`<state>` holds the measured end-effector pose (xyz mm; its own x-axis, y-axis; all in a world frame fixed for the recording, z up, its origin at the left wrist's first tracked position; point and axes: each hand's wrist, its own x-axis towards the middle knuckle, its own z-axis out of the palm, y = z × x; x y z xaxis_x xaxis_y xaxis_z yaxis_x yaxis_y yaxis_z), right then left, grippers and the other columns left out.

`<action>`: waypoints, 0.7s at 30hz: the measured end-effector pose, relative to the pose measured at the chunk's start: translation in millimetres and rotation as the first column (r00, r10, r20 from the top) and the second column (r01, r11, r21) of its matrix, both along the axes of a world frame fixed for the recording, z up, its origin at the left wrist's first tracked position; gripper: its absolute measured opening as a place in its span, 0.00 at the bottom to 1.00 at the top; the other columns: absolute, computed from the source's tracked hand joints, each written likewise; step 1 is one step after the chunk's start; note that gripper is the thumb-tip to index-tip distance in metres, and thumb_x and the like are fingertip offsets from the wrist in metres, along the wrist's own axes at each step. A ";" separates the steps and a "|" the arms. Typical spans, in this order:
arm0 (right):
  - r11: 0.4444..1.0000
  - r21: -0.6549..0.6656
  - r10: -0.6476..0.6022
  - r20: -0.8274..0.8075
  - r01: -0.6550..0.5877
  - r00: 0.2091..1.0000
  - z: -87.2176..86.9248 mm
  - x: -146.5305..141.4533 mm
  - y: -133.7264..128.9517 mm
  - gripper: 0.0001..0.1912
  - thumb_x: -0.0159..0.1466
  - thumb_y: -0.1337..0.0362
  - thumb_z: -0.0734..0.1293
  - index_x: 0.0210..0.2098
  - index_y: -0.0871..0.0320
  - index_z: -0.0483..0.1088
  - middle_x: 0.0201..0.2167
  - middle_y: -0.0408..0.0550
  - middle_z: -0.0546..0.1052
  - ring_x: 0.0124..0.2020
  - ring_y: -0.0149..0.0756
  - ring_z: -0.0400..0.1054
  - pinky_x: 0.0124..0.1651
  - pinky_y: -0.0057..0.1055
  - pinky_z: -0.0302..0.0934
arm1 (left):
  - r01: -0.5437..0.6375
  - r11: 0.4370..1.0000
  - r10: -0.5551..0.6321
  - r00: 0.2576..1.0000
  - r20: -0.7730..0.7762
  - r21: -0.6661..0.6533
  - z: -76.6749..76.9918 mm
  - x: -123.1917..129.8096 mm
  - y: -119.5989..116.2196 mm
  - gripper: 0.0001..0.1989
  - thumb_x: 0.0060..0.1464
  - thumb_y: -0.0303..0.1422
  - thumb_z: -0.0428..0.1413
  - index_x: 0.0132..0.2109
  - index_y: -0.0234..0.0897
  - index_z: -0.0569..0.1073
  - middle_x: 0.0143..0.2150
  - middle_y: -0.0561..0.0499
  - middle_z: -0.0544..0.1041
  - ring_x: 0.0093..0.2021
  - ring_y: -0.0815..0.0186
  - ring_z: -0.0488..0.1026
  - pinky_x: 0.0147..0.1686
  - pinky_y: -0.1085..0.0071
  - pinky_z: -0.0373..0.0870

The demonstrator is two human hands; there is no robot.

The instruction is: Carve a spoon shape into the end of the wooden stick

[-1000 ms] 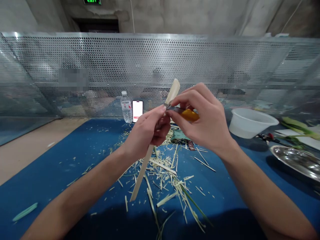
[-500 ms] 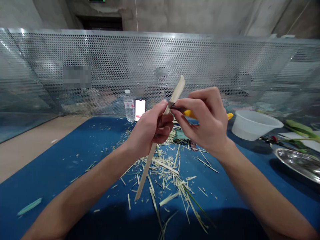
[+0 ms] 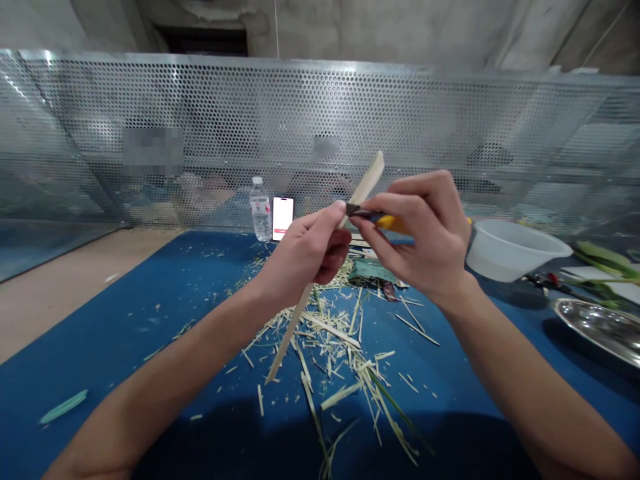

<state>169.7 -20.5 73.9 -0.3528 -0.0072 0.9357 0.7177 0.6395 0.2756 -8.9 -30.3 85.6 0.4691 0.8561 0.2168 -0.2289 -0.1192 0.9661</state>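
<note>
Closely, right fingers [image 3: 400, 203] pinch a yellow-handled knife [image 3: 390, 223] against a cane strip [image 3: 367, 183].
Left hand [image 3: 305, 257] grips the strip; one slip could cut it.

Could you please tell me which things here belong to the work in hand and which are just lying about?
In use: left hand gripping a pale strip; right hand with a yellow-handled knife; shavings.

Lying about: water bottle; phone; white bowl; steel tray.
</note>
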 end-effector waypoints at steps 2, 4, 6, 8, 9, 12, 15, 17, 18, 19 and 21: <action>0.995 0.096 -0.030 0.049 0.025 0.998 -2.7 2.9 4.0 0.10 0.63 0.65 0.70 0.44 0.46 0.73 0.36 0.48 0.74 0.34 0.38 0.70 0.35 0.39 0.68 | 0.034 0.999 -0.034 0.999 -0.021 -0.020 1.2 -1.3 0.7 0.22 0.67 0.42 0.47 0.26 0.39 0.52 0.21 0.59 0.48 0.17 0.77 0.44 0.15 0.77 0.40; 0.986 0.167 -0.036 0.093 0.020 0.995 -4.3 6.0 7.8 0.12 0.62 0.67 0.71 0.44 0.46 0.73 0.36 0.47 0.74 0.32 0.36 0.69 0.33 0.37 0.68 | 0.083 0.995 -0.086 0.995 -0.047 -0.057 3.1 -3.5 2.2 0.22 0.66 0.43 0.47 0.26 0.39 0.52 0.21 0.59 0.49 0.17 0.77 0.43 0.15 0.77 0.39; 0.985 0.173 -0.016 0.104 -0.003 0.994 -3.6 7.2 9.8 0.13 0.61 0.67 0.72 0.45 0.47 0.73 0.36 0.47 0.74 0.33 0.36 0.69 0.34 0.37 0.68 | 0.117 0.989 -0.124 0.990 -0.074 -0.090 5.1 -6.4 4.2 0.22 0.66 0.44 0.47 0.26 0.39 0.53 0.20 0.59 0.50 0.17 0.78 0.42 0.14 0.77 0.39; 0.991 0.128 0.036 0.073 -0.045 0.997 -1.2 5.4 9.5 0.13 0.61 0.66 0.72 0.45 0.48 0.73 0.36 0.48 0.74 0.35 0.37 0.70 0.36 0.38 0.69 | 0.134 0.986 -0.144 0.985 -0.100 -0.101 6.5 -9.1 6.4 0.22 0.66 0.44 0.46 0.26 0.39 0.53 0.20 0.59 0.50 0.17 0.78 0.42 0.14 0.78 0.39; 0.994 0.085 0.069 0.042 -0.073 0.997 0.2 3.7 8.8 0.13 0.60 0.65 0.73 0.44 0.49 0.73 0.36 0.47 0.74 0.36 0.37 0.71 0.36 0.38 0.69 | 0.140 0.985 -0.151 0.982 -0.111 -0.100 7.0 -10.2 7.5 0.22 0.66 0.45 0.46 0.26 0.39 0.53 0.20 0.59 0.50 0.17 0.78 0.42 0.14 0.78 0.39; 0.989 -0.048 0.138 -0.055 -0.140 0.989 2.3 -1.6 6.8 0.13 0.60 0.65 0.73 0.44 0.50 0.72 0.36 0.47 0.74 0.37 0.38 0.71 0.36 0.37 0.69 | 0.141 0.986 -0.151 0.980 -0.126 -0.084 7.3 -11.8 9.7 0.22 0.67 0.45 0.45 0.26 0.39 0.54 0.20 0.59 0.50 0.17 0.78 0.41 0.14 0.79 0.40; 0.996 0.002 0.095 -0.011 -0.095 0.995 0.2 -2.3 7.7 0.14 0.59 0.67 0.73 0.44 0.51 0.72 0.36 0.48 0.73 0.36 0.37 0.71 0.35 0.35 0.69 | 0.131 0.988 -0.140 0.982 -0.124 -0.079 7.6 -11.6 10.0 0.22 0.67 0.44 0.45 0.26 0.39 0.53 0.20 0.60 0.49 0.17 0.78 0.42 0.14 0.79 0.40; 0.993 0.109 0.041 0.055 -0.046 0.998 -1.8 -1.0 9.2 0.15 0.59 0.68 0.74 0.45 0.51 0.72 0.36 0.48 0.73 0.35 0.36 0.70 0.34 0.35 0.68 | 0.138 0.986 -0.148 0.982 -0.115 -0.092 7.9 -11.3 9.4 0.21 0.67 0.43 0.45 0.27 0.39 0.53 0.20 0.60 0.49 0.17 0.78 0.42 0.14 0.79 0.40; 0.990 0.134 0.028 0.069 -0.037 0.997 -2.4 -0.4 9.5 0.15 0.59 0.68 0.74 0.45 0.51 0.72 0.36 0.48 0.73 0.34 0.35 0.70 0.34 0.34 0.68 | 0.141 0.985 -0.151 0.983 -0.108 -0.099 8.0 -11.2 9.2 0.21 0.67 0.43 0.45 0.27 0.39 0.53 0.20 0.60 0.49 0.17 0.78 0.41 0.14 0.79 0.40; 0.991 0.125 0.034 0.064 -0.042 0.997 -2.5 -0.3 9.5 0.15 0.59 0.68 0.73 0.45 0.51 0.72 0.36 0.49 0.73 0.35 0.35 0.70 0.34 0.35 0.68 | 0.143 0.984 -0.154 0.983 -0.102 -0.105 7.9 -11.1 9.0 0.21 0.67 0.43 0.44 0.27 0.39 0.53 0.20 0.60 0.48 0.17 0.78 0.41 0.14 0.79 0.39; 0.996 0.021 0.085 0.037 -0.086 0.996 -1.6 -0.9 7.9 0.13 0.60 0.67 0.72 0.45 0.52 0.72 0.37 0.49 0.73 0.36 0.36 0.70 0.36 0.35 0.68 | 0.143 0.984 -0.152 0.984 -0.089 -0.106 7.2 -10.9 9.2 0.21 0.68 0.43 0.44 0.27 0.39 0.53 0.21 0.60 0.48 0.17 0.78 0.40 0.14 0.79 0.39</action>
<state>168.7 -12.6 72.4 -0.3833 -0.0597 0.9217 0.6500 0.6915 0.3151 -19.8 -21.1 92.8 0.6062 0.7910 0.0824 -0.1424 0.0060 0.9898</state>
